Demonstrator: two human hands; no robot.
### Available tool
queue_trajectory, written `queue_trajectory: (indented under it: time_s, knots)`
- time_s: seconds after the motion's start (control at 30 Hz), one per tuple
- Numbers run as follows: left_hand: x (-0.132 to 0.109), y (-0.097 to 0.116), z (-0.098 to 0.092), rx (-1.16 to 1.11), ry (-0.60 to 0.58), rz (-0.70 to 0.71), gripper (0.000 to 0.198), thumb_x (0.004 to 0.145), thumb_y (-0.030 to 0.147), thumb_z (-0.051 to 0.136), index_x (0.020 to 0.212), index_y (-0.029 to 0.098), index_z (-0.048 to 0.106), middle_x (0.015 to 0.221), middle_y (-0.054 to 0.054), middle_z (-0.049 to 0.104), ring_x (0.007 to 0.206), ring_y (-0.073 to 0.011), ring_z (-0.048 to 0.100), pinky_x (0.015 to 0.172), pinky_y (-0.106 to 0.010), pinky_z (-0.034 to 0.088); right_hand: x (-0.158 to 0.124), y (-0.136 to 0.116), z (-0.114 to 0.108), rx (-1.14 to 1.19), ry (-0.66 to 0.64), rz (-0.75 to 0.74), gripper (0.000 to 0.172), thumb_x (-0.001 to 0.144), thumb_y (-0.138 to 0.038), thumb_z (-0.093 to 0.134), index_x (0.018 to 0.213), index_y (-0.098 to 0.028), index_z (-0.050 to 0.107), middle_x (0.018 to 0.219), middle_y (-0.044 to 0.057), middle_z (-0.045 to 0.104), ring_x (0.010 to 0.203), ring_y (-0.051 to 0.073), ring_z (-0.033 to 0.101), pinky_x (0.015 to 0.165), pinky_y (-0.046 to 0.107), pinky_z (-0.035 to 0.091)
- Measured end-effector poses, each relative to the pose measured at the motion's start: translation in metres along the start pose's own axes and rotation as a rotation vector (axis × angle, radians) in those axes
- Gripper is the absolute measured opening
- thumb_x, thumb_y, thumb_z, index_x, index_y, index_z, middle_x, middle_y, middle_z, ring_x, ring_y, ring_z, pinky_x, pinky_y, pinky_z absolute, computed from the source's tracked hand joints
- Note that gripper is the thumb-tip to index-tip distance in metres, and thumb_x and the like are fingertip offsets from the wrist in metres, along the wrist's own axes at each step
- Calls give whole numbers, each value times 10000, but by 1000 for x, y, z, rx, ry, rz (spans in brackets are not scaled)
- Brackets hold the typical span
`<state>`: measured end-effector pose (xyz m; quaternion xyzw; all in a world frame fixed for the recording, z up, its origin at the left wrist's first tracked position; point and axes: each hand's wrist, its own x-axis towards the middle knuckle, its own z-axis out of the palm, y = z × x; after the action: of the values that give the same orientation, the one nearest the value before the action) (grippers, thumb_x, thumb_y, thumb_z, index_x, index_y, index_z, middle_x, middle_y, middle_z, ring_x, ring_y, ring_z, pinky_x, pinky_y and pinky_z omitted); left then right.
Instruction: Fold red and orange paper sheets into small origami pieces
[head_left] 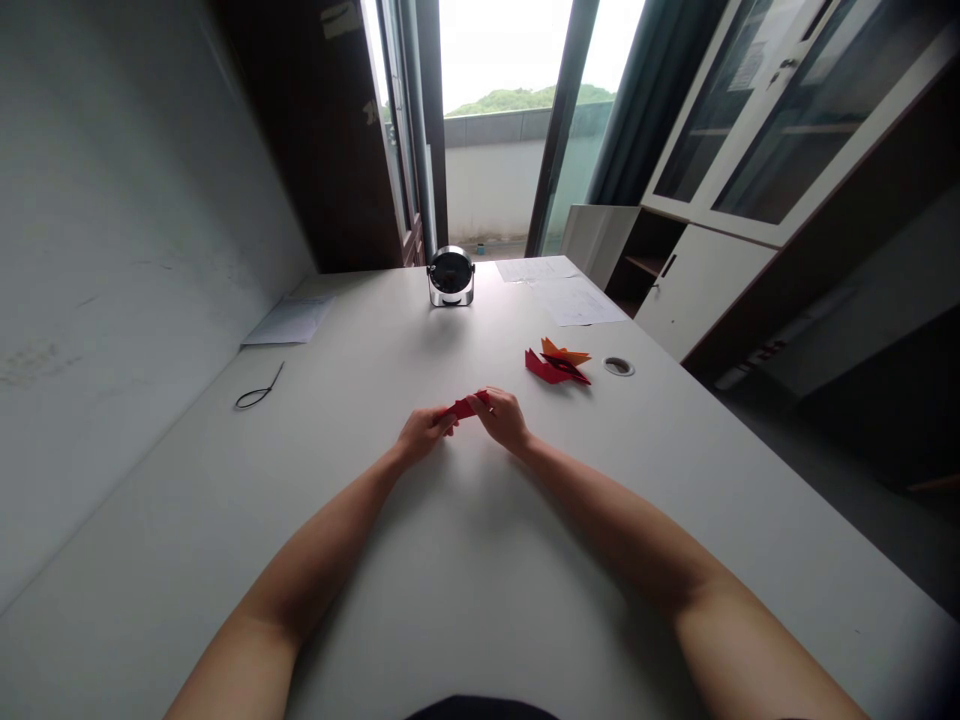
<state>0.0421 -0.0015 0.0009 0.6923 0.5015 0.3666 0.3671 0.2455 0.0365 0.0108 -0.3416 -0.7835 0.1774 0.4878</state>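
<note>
Both of my hands meet over the middle of the white table (pixel 480 560), pinching a small folded piece of red paper (pixel 465 406) between them. My left hand (pixel 422 433) grips its left end with fingers closed. Its right end is held by my right hand (pixel 502 418), fingers curled over the paper. Part of the paper is hidden under my fingers.
A small pile of folded red and orange paper pieces (pixel 559 364) lies to the right, beside a round cable hole (pixel 619 366). A small black desk fan (pixel 451 276) stands at the far edge. White sheets (pixel 574 300) lie far right, another sheet (pixel 291 320) and a black cable tie (pixel 259 392) at the left.
</note>
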Motion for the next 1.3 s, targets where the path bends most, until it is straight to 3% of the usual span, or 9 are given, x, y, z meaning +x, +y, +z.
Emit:
queue_trajectory:
  time_s: [0.37,0.83,1.3]
  knots:
    - [2,0,-5,-156,103,21,301,888,432,594,784,162,676,657,-15,637,628,-138,558,651,-258,440,-1,2,1,-38,-4,27,477,1008,-488,461,632,-204,536,599,14,529,616,152,480,643,295,391]
    - [8,-14,-2,-217,160,-8,526,954,570,470,720,139,657,627,-47,639,583,-140,561,615,-272,430,-1,0,2,-53,-38,35,462,1013,-467,447,631,-210,484,602,4,488,617,151,462,637,292,366]
    - [5,-6,-5,-287,152,-16,703,961,692,322,698,136,663,631,-75,646,585,-158,558,631,-304,436,-1,5,3,-55,-62,36,456,1018,-470,437,672,-202,565,625,16,552,629,152,492,632,280,371]
